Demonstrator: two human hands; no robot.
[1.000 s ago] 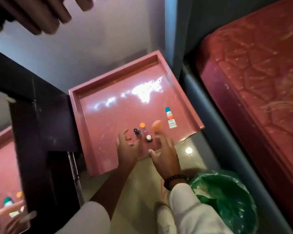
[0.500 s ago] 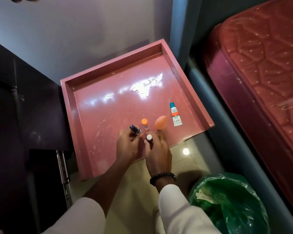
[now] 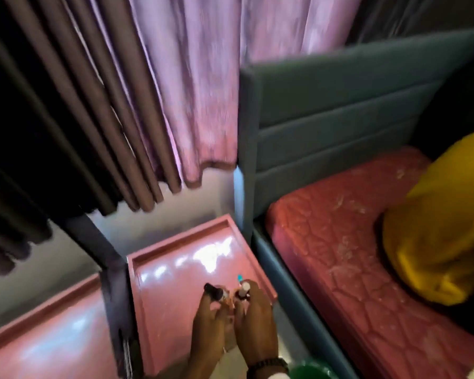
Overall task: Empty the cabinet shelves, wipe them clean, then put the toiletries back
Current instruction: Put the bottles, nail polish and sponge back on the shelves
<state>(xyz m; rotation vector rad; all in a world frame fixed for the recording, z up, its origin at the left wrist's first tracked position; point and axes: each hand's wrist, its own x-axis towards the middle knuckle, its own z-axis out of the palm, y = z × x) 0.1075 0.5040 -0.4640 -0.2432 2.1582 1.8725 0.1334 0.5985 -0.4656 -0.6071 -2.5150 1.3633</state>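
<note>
The person's left hand (image 3: 207, 322) pinches a small dark-capped bottle (image 3: 214, 291) at its fingers, and the right hand (image 3: 255, 321) grips a small white-capped bottle (image 3: 242, 289), with a black bead bracelet (image 3: 267, 363) on that wrist. Both bottles look lifted just off the front edge of the pink tray-like shelf top (image 3: 175, 296); whether they touch it cannot be told through the blur. A teal-capped tube (image 3: 240, 277) peeks out just behind the right hand, lying on the same surface.

The step in hand is most likely gathering the toiletries, either to clear the surface or to carry them back to the cabinet. To do it well, each bottle should be held upright with the fingers wrapped low on the body rather than on the cap, since the caps are small and could twist loose. With both hands occupied, the tube would have to wait for a second trip or be tucked against the palm.

The pink surface is glossy, with a raised rim and bright reflections, so small bottles may slide. A mirror (image 3: 39, 324) to the left repeats it. A green bin bag (image 3: 309, 372) sits at the lower edge. To the right lies a red quilted mattress (image 3: 353, 255) carrying a yellow bundle (image 3: 449, 228), backed by a grey-blue padded headboard (image 3: 340, 105). Farthest off hang pink and brown curtains (image 3: 175, 77).
</note>
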